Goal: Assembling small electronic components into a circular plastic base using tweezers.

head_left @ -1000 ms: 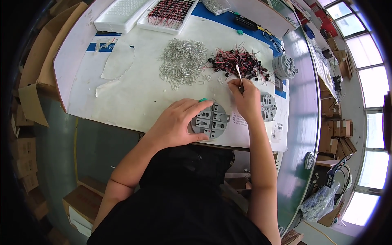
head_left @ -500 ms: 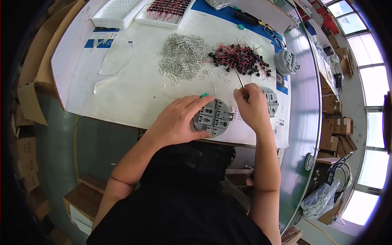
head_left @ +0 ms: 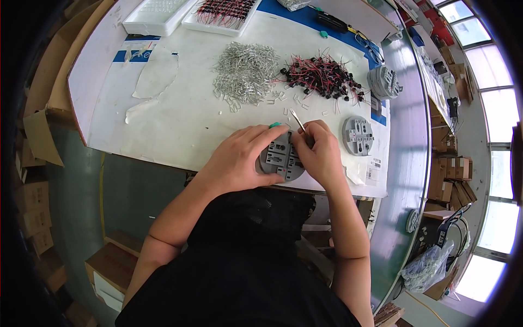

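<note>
My left hand [head_left: 239, 158] grips a grey round plastic base [head_left: 276, 159] by its left rim, thumb at the near side and fingers at the far side. The base lies at the table's front edge, with slots and raised blocks on its face. A small green piece [head_left: 275, 125] shows at my left index fingertip. In my right hand [head_left: 317, 152], closed over the base's right part, is a slim metal tool [head_left: 298, 120] pointing up and left; its exact kind is unclear. What my right fingertips touch on the base is hidden.
Beyond my hands lie a heap of U-shaped metal pieces [head_left: 245, 73] and a pile of black parts with red wires [head_left: 321, 76]. Another grey base [head_left: 358, 136] lies to the right, with stacked bases [head_left: 384, 83] farther back. White trays [head_left: 158, 19] stand at the far left.
My right hand has moved left and down from beside the wired parts to the grey base, bringing the slim tool along. My left hand keeps its grip on the base.
</note>
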The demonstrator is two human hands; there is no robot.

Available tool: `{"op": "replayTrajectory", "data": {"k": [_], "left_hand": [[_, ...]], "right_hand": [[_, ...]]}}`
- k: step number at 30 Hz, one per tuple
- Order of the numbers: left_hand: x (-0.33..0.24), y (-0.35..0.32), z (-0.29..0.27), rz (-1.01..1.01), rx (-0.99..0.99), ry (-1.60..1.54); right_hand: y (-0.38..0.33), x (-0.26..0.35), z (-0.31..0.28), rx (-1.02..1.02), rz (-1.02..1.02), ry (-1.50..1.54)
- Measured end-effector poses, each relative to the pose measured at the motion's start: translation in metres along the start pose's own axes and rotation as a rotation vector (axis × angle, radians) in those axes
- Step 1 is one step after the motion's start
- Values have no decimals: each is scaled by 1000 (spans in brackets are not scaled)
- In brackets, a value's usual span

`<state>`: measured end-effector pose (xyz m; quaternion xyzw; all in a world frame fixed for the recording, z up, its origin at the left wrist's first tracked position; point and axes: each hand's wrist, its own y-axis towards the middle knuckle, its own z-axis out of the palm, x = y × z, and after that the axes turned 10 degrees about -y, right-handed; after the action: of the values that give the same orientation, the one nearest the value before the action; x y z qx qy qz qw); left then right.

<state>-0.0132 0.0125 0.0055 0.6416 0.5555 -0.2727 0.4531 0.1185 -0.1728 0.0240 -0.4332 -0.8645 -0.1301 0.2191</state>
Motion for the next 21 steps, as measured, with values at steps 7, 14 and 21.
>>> {"op": "replayTrajectory", "data": {"k": [7, 14, 21], "left_hand": [[13, 9, 1, 81, -211, -87], [-7, 30, 1, 34, -266, -175], [15, 27, 24, 14, -249, -55]], "right_hand": [[-4, -14, -14, 34, 233, 261], [-17, -15, -11, -100, 73, 366], [-26, -17, -1, -67, -254, 135]]}}
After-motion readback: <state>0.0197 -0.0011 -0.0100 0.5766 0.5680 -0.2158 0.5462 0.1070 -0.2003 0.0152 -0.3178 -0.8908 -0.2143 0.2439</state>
